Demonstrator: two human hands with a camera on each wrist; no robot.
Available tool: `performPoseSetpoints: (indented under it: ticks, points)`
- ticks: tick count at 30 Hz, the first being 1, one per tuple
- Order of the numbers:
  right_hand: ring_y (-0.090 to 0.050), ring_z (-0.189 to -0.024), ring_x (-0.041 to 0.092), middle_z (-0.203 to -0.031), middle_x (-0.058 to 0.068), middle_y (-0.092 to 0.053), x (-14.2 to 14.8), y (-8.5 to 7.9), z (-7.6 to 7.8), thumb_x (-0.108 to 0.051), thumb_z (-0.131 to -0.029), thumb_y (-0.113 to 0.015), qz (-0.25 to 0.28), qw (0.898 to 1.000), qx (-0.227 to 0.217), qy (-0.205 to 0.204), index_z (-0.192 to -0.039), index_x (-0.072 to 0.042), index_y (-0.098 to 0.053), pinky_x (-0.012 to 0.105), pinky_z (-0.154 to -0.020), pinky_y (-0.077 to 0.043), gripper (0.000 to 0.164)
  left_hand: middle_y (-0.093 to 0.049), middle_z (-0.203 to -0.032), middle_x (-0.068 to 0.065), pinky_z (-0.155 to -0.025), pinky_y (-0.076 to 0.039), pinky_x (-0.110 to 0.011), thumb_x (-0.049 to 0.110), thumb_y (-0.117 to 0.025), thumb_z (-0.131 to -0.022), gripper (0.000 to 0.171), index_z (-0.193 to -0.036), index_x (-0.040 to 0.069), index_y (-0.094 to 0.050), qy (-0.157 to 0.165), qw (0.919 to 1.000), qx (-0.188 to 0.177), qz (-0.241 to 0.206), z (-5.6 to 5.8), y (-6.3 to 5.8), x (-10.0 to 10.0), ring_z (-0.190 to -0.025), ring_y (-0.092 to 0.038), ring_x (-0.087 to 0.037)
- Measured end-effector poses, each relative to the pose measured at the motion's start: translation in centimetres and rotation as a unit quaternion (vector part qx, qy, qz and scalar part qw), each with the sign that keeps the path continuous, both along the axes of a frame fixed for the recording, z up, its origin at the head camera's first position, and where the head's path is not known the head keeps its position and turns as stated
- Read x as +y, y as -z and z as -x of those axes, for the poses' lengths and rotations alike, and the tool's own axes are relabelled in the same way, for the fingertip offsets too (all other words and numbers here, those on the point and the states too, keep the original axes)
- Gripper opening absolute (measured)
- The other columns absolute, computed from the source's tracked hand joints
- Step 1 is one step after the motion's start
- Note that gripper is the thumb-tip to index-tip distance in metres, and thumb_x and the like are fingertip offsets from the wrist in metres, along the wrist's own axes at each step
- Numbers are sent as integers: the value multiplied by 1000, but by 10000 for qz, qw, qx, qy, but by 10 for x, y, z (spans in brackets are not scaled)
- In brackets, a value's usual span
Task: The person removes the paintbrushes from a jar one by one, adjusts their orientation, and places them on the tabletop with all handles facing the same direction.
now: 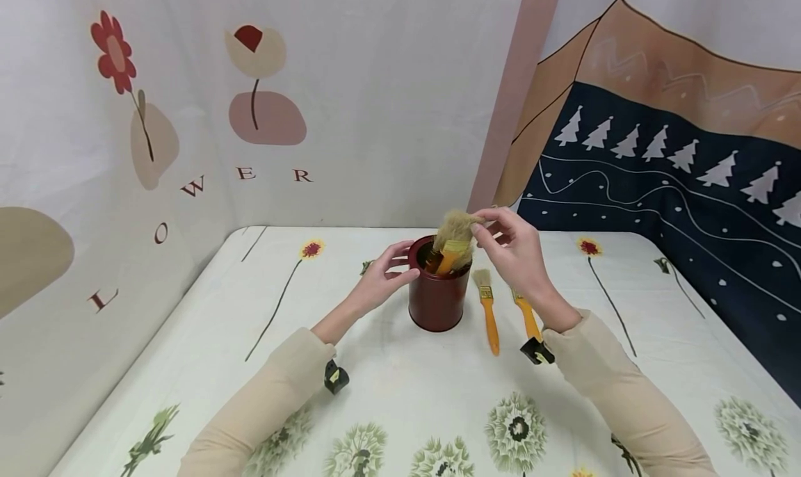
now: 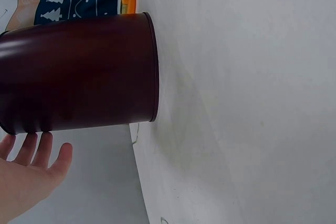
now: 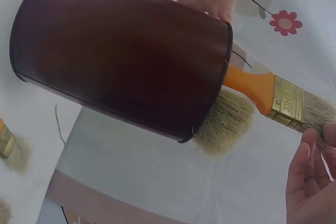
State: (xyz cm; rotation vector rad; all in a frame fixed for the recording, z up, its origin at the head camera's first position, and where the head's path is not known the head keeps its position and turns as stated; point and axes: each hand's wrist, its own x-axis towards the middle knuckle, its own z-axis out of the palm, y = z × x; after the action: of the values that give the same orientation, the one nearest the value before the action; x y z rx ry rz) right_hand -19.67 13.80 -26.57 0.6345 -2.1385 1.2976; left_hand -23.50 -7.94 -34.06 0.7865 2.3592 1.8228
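A dark red can [image 1: 436, 306] stands upright on the table. My left hand [image 1: 380, 277] is at its left side. In the left wrist view, fingertips touch the can's wall and the fingers are fairly straight. My right hand [image 1: 516, 251] is above the rim on the right, pinching the bristles of a paintbrush [image 3: 286, 100]. That brush has an orange handle and a brass-coloured ferrule, and its handle's lower end is hidden inside the can. Beside it, bristles of another paintbrush [image 3: 226, 121] stick out of the opening. How many brushes are inside cannot be seen.
Two more paintbrushes lie right of the can: one paintbrush [image 1: 489, 317] in full view, and another paintbrush [image 1: 528, 317] partly hidden under the right wrist. The flower-printed tablecloth [image 1: 400, 380] meets hanging printed cloth [image 1: 375, 115] at the back.
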Motion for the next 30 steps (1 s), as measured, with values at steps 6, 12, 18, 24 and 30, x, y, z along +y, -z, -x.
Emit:
performPoseSetpoints:
  ticks: [6, 12, 18, 24, 30]
  points:
    - [-54, -65, 21, -86, 13, -56, 5, -7, -2, 3, -85, -54, 327, 9994, -46, -56, -97, 7, -57, 18, -57, -44, 14, -40, -128, -18, -90, -38, -40, 12, -57, -87, 54, -133, -1, -31, -12, 10000, 28, 9, 0, 0, 0, -114, -39, -30]
    - [-54, -66, 15, -84, 11, -55, 18, -7, 5, 4, -86, -52, 720, 9973, 56, -139, -99, 9, -55, 16, -58, -45, 15, -40, -128, -18, -90, -38, -40, 11, -57, -87, 53, -133, -1, -32, -7, 10000, 24, -1, 1, 1, 0, -114, -39, -30]
    - [-55, -70, 16, -85, 2, -58, 32, -5, 15, -1, -87, -53, 1166, 9928, 126, -223, -101, 7, -55, 19, -62, -47, 17, -40, -128, -16, -90, -38, -40, 12, -57, -87, 54, -133, 0, -32, -38, 10000, 1, 29, 0, 0, 0, -114, -39, -29]
    - [-54, -71, 17, -88, 4, -57, 41, -15, 13, 1, -86, -53, 1545, 9868, 360, -338, -99, 3, -57, 17, -63, -47, 14, -40, -128, -17, -90, -38, -40, 11, -57, -87, 53, -133, 0, -32, -39, 10000, -1, 15, 0, 0, 0, -114, -39, -29]
    - [-53, -70, 18, -89, 8, -57, 49, -22, 12, 4, -85, -53, 1956, 9770, 692, -487, -98, 0, -59, 17, -62, -47, 15, -41, -127, -17, -90, -39, -39, 11, -57, -87, 53, -132, -1, -32, -35, 10000, 17, 15, 0, 0, 0, -114, -40, -29]
